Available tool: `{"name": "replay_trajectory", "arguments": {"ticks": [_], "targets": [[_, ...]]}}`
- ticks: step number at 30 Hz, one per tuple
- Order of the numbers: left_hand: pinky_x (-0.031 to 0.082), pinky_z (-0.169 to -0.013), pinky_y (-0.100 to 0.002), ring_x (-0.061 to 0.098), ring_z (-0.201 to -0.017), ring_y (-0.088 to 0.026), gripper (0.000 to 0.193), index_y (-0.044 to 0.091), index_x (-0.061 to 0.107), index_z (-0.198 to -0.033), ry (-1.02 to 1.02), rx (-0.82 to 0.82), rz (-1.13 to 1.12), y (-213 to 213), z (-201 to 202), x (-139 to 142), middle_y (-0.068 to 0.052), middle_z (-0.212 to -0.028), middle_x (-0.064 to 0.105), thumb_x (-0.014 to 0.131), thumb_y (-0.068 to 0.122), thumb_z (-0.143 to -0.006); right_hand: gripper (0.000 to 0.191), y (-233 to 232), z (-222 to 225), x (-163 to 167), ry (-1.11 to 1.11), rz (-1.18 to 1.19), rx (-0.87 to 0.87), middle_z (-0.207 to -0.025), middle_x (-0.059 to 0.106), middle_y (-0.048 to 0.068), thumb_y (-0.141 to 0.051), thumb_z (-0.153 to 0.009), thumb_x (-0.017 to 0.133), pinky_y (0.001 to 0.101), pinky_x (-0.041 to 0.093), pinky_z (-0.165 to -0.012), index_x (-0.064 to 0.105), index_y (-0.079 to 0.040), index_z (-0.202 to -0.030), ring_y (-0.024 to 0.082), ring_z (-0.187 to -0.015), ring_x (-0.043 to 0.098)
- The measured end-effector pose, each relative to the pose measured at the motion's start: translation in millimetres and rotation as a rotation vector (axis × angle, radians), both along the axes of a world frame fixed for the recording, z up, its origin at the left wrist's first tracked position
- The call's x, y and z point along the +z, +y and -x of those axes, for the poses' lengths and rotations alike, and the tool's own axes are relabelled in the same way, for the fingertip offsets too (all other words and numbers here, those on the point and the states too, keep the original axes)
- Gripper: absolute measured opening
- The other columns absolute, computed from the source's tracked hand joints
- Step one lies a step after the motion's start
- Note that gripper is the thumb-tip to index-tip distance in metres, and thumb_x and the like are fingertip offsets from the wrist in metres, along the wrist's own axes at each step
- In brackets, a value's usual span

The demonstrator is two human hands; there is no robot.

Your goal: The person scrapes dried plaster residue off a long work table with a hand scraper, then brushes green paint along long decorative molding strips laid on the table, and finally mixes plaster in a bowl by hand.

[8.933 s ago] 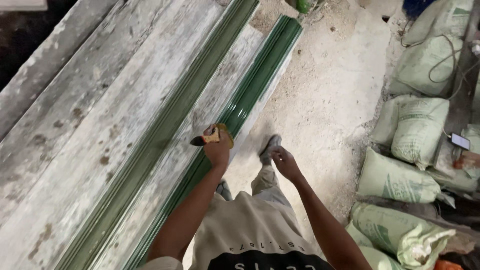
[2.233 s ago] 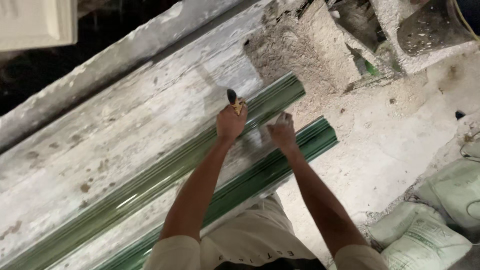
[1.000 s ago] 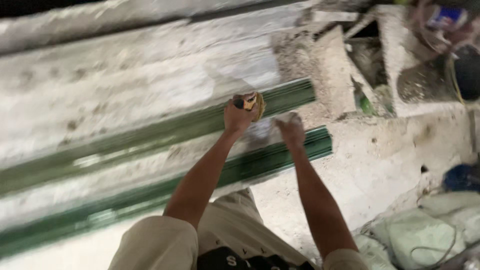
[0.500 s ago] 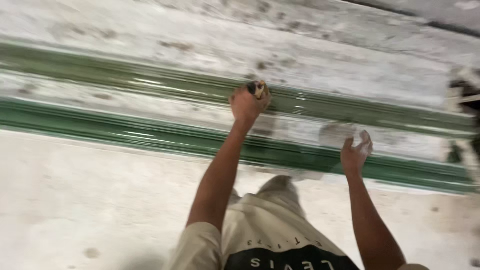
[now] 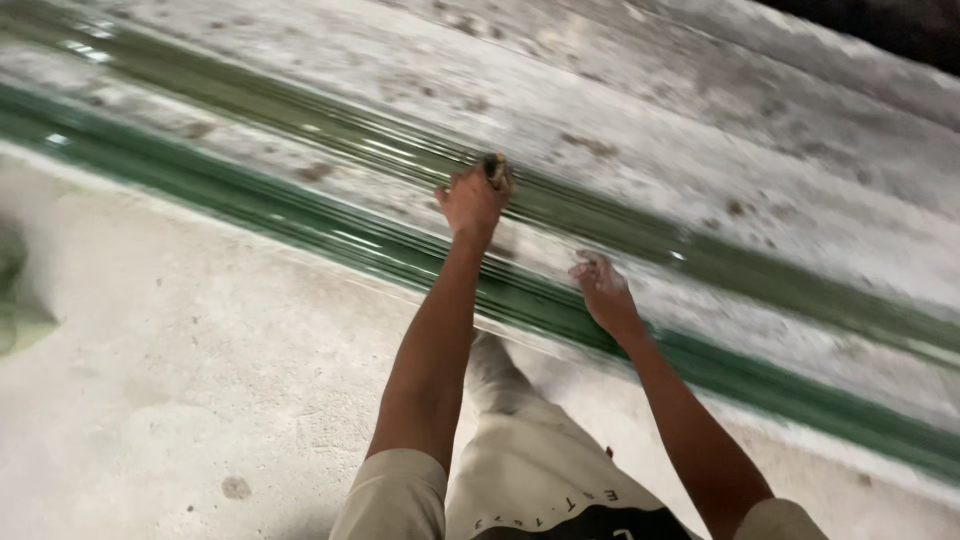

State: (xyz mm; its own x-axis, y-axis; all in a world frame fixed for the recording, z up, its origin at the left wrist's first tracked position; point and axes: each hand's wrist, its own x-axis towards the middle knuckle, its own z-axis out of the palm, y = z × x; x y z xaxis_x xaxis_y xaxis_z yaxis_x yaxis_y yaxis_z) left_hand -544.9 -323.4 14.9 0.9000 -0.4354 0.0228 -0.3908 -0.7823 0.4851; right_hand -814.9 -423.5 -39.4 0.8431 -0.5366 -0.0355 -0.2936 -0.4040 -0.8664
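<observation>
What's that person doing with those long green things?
A person leans over pale grey slabs that carry long, shiny green strips. The left hand grips a small tool, too blurred to identify, and presses it against the upper green strip. The right hand rests open on the slab between that strip and the lower green strip. Below them lies a dusty concrete floor.

View is swung: green mouldings (image 5: 330, 235), earlier running steeply up frame, now lie as diagonal bands from upper left to lower right. Sacks and rubble at right are lost from sight. Left hand (image 5: 470, 200), with small tool (image 5: 495, 168), is shifted along far moulding. Right hand (image 5: 603, 290) is lowered toward near moulding, fingers spread.
</observation>
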Motion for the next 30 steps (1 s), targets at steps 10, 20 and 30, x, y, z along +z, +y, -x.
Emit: {"name": "replay_trajectory", "arguments": {"ticks": [10,20,30], "targets": [[0.036,-0.112,-0.063,0.070,-0.107,-0.028,0.034,0.023,0.073,-0.103,0.041,0.046,-0.107,137,-226,-2,-0.009,-0.098,0.077,0.063,0.053,-0.091,0.039,143,-297,-12,-0.059,-0.118,0.295,-0.099,0.073,0.008,-0.035,-0.107,0.054,0.0346,0.055,-0.078,0.059,-0.005,-0.132,0.019,-0.089,0.070],[0.037,-0.106,-0.059,0.075,-0.087,-0.026,0.033,0.018,0.074,-0.100,0.065,0.043,-0.190,267,-445,-9,-0.009,-0.092,0.076,0.062,0.046,-0.089,0.024,207,-435,-13,0.058,0.453,0.471,-0.107,0.074,0.019,-0.028,-0.101,0.055,0.0496,0.055,-0.076,0.063,-0.008,-0.111,0.040,-0.090,0.070],[0.043,-0.094,-0.052,0.074,-0.075,-0.034,0.042,0.014,0.072,-0.103,-0.053,0.148,-0.145,392,-623,-8,-0.017,-0.085,0.075,0.068,0.053,-0.089,0.045,242,-465,-24,0.627,0.464,-0.019,-0.105,0.072,0.027,-0.045,-0.098,0.059,0.0531,0.055,-0.094,0.071,-0.001,-0.099,0.046,-0.101,0.069]]}}
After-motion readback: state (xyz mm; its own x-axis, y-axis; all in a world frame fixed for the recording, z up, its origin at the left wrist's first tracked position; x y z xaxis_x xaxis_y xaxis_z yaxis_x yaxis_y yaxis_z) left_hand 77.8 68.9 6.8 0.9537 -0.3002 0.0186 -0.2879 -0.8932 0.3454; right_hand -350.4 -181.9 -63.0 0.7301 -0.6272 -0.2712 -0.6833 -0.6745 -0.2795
